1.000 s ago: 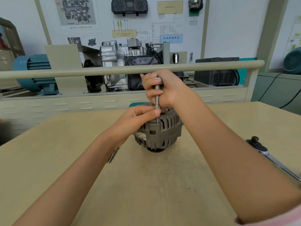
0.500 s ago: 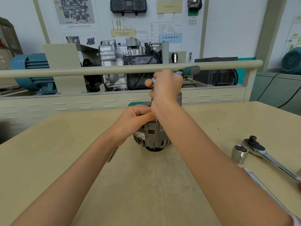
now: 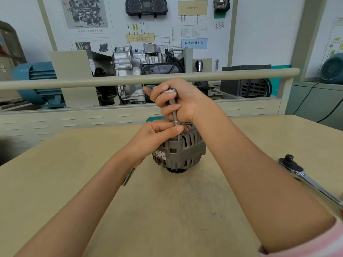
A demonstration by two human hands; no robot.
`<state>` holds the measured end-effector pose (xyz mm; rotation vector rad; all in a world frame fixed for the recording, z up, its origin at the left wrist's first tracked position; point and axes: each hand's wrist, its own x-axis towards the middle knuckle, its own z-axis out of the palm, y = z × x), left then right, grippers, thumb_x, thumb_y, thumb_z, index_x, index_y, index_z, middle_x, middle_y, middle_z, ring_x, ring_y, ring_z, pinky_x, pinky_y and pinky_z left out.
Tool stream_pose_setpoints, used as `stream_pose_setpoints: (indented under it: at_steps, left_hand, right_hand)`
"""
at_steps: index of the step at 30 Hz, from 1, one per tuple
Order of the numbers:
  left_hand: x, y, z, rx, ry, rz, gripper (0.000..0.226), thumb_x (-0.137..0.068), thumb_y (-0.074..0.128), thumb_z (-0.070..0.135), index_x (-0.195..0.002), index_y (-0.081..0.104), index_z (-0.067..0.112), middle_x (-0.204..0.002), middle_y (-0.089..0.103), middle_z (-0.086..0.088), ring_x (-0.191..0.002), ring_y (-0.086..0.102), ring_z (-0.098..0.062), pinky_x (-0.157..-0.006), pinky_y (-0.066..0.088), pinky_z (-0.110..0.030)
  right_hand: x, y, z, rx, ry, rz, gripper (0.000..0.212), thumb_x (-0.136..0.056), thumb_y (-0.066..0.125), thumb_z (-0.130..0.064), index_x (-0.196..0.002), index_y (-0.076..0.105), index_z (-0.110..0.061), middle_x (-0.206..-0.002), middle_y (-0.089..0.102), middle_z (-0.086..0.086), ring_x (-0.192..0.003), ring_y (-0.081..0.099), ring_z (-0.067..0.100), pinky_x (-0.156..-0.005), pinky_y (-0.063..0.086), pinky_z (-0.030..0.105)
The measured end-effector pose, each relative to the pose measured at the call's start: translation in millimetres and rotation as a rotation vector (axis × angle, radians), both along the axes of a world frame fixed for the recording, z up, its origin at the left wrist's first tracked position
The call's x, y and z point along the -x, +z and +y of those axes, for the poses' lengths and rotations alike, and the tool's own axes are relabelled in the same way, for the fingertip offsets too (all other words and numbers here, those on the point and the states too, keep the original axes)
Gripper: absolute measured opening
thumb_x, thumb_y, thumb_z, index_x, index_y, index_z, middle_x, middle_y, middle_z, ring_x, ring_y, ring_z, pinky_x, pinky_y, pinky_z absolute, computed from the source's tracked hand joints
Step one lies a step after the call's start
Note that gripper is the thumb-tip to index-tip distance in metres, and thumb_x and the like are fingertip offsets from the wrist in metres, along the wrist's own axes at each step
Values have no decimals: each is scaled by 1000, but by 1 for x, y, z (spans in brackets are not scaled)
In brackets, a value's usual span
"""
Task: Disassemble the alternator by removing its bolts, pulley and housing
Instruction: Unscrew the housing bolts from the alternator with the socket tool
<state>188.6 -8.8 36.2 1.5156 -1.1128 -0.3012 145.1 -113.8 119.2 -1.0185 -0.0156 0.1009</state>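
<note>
The grey alternator stands on the tan workbench, its slotted housing facing me and a dark pulley underneath. A silver T-handle socket driver stands upright on the housing's top edge. My right hand grips its shaft and top, with a green handle end poking out to the left. My left hand rests on the alternator's top and pinches the driver's lower tip between thumb and fingers. The bolt under the tip is hidden.
A chrome ratchet wrench lies at the right of the bench. A slim metal tool shows under my left forearm. Behind the bench runs a beige rail, with an engine display and blue motor beyond.
My right hand has turned the driver handle back round; half a second ago the green handle pointed right, now it pokes left. The loose socket seen on the right is now hidden by my forearm.
</note>
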Motion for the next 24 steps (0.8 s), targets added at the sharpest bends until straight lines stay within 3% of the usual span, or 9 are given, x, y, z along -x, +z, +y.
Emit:
stream_pose_setpoints:
  at_steps: [2,4,7,9,12,15,18,21,24]
  left_hand:
    - [0,0,-1,-6,19,-13,23,-84,60,29,-93,74,13,-89,74,1,-85,67,-8,-73,52,-19]
    - [0,-1,-1,-5,41,-16,19,-88,61,23,-86,75,10,-92,71,-17,-84,65,-19,-75,50,-29]
    - [-1,-2,-2,-11,92,-26,30,-92,58,14,-67,74,21,-76,71,-8,-73,62,-16,-65,47,-23]
    - [0,-3,-3,-16,94,-18,23,-91,59,17,-76,76,17,-82,73,-10,-75,64,-18,-67,50,-25]
    - [0,-2,-3,-5,55,23,14,-87,63,26,-88,75,21,-88,76,0,-81,70,-10,-68,54,-18]
    - [0,-1,-3,-18,26,18,17,-88,60,28,-97,74,23,-88,76,5,-81,69,-5,-64,52,-15]
    - [1,-1,-2,-16,14,0,18,-91,57,24,-100,73,24,-88,75,10,-83,68,0,-64,49,-12]
    - [1,-2,-2,-5,27,-35,16,-89,59,25,-96,74,22,-84,73,17,-84,66,3,-67,49,-11]
    - [1,-2,-3,7,40,-32,13,-86,62,26,-87,75,23,-77,71,17,-78,65,2,-65,49,-12]
  right_hand:
    - [0,-3,6,-3,-242,-46,22,-92,28,-1,-88,48,-9,-41,42,-9,-28,34,1,-26,13,13]
    - [-3,-9,15,3,-627,-147,20,-89,27,2,-91,43,-10,-50,49,-2,-28,38,2,-27,17,14]
    - [-6,-17,24,-49,-964,-282,18,-91,28,2,-99,40,-9,-68,44,6,-28,40,3,-28,23,14]
    - [-3,-15,21,-15,-899,-233,19,-89,27,3,-90,42,-8,-64,43,4,-27,39,4,-28,20,14]
    - [1,-7,7,20,-539,-102,25,-89,24,1,-76,42,-11,-47,41,-4,-27,35,3,-28,15,14]
    - [-3,-5,-9,-28,-126,-57,24,-93,28,-3,-86,50,-8,-43,39,-11,-27,33,2,-27,14,13]
    - [-3,-5,-12,-34,116,-60,22,-89,34,-6,-98,54,-3,-44,42,-10,-26,35,3,-27,14,11]
    - [-1,-7,-10,-87,155,-72,22,-91,34,-9,-98,54,-4,-44,42,-9,-26,36,3,-27,14,11]
    - [3,-8,-6,-124,-85,-90,21,-93,30,-6,-90,51,-8,-43,41,-10,-28,35,2,-26,15,12]
